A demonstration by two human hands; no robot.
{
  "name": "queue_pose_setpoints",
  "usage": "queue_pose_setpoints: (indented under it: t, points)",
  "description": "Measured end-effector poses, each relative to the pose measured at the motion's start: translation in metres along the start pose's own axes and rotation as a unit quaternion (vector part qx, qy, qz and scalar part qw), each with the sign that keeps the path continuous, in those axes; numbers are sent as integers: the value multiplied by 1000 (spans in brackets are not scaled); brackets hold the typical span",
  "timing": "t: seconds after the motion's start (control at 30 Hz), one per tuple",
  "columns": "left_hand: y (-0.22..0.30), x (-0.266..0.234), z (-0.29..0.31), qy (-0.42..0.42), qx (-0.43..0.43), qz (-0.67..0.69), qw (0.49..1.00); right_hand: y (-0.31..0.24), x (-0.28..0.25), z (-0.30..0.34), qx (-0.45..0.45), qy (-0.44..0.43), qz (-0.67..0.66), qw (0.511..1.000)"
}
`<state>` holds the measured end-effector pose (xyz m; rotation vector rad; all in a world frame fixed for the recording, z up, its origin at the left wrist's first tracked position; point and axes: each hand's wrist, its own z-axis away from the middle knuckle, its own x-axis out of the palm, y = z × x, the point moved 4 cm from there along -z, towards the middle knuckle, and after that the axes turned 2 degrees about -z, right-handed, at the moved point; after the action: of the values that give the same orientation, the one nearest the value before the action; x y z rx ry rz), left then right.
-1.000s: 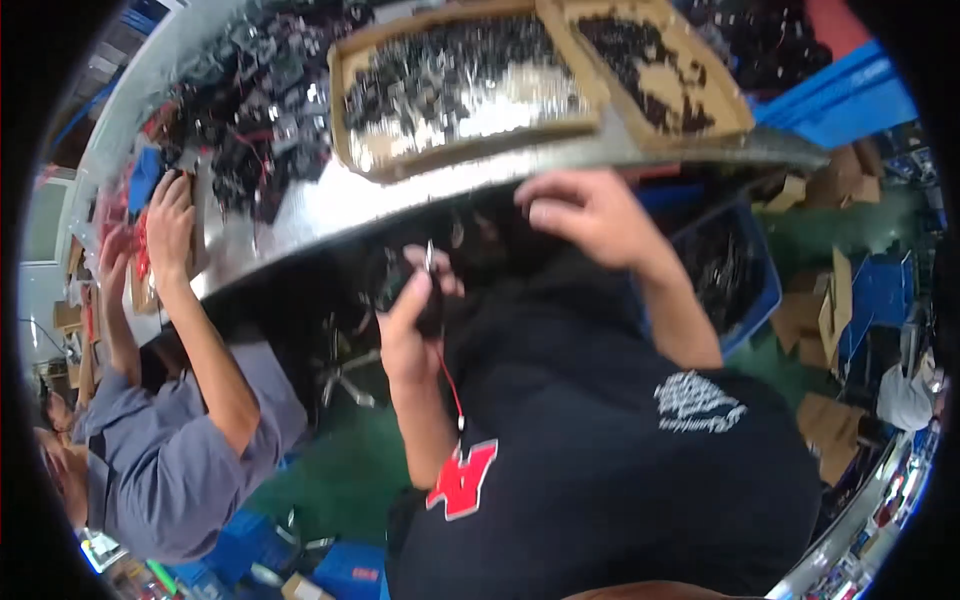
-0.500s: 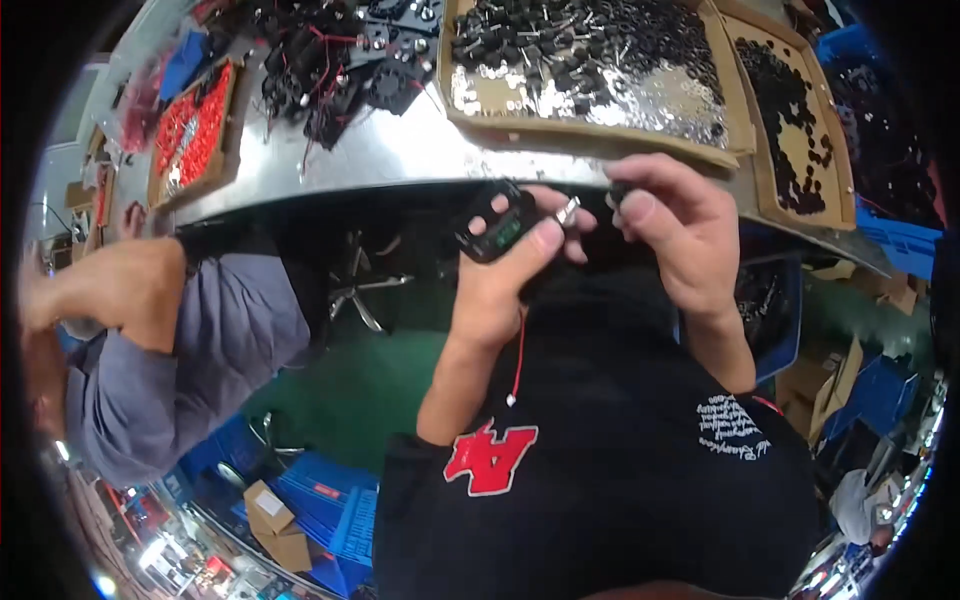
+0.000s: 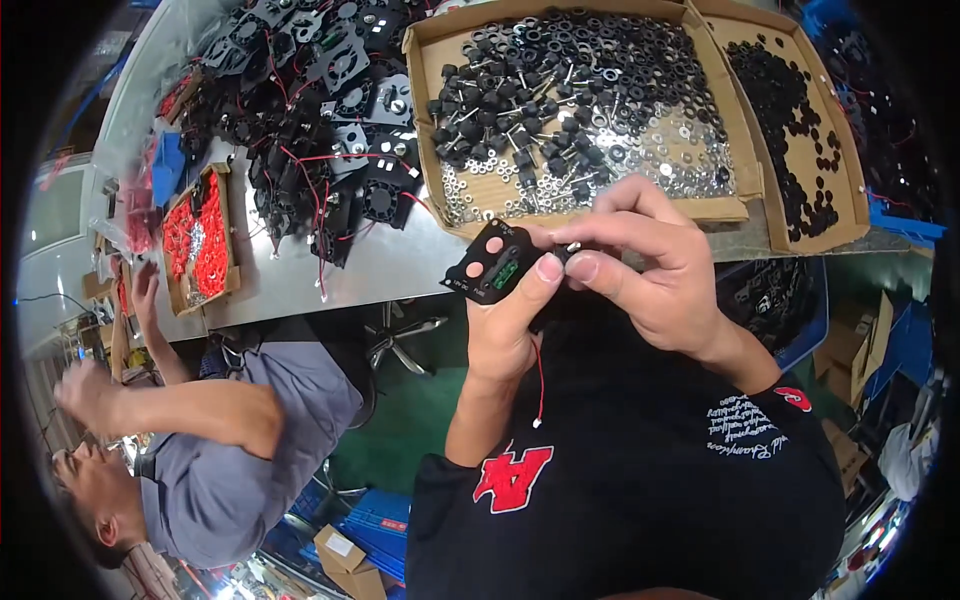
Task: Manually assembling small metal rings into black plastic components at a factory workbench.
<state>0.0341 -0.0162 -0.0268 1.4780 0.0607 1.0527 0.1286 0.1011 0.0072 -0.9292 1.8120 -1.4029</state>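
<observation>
- The left hand (image 3: 505, 325) has its grip closed around a small black fan unit (image 3: 490, 262), thumb pressed on its edge, held above the worktop (image 3: 300, 275) rim.
- The right hand (image 3: 650, 265) pinches a small metal part (image 3: 572, 247) against the fan unit.
- A red wire (image 3: 540, 385) hangs from the unit.
- Just beyond sits a cardboard tray (image 3: 590, 210) of black and silver fasteners.
- A co-worker's arm (image 3: 190, 410) is at left.

Both hands now sit lower and nearer the body than a moment ago. The left hand (image 3: 505, 325) tips the small black fan frame (image 3: 492, 263) face up, and the right hand (image 3: 650, 265) has dropped from the table's edge (image 3: 400, 265) to pinch at the frame's right side.
</observation>
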Motion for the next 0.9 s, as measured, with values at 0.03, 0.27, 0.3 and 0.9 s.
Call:
queue_pose_setpoints:
  t: [0.03,0.27,0.3,0.9]
  points:
    - [-2,-3,-4,-1,-13,20,1000,4,-1,-2,3,27,-12,1000]
    - [12,-2,-16,10,-21,54,998,-8,-1,-17,-84,-10,103,991]
    - [17,-1,-18,-13,-1,6,1000,-8,-3,-21,-99,-25,92,991]
    - [8,9,-10,-30,-163,90,982,-28,2,-35,-62,17,92,994]
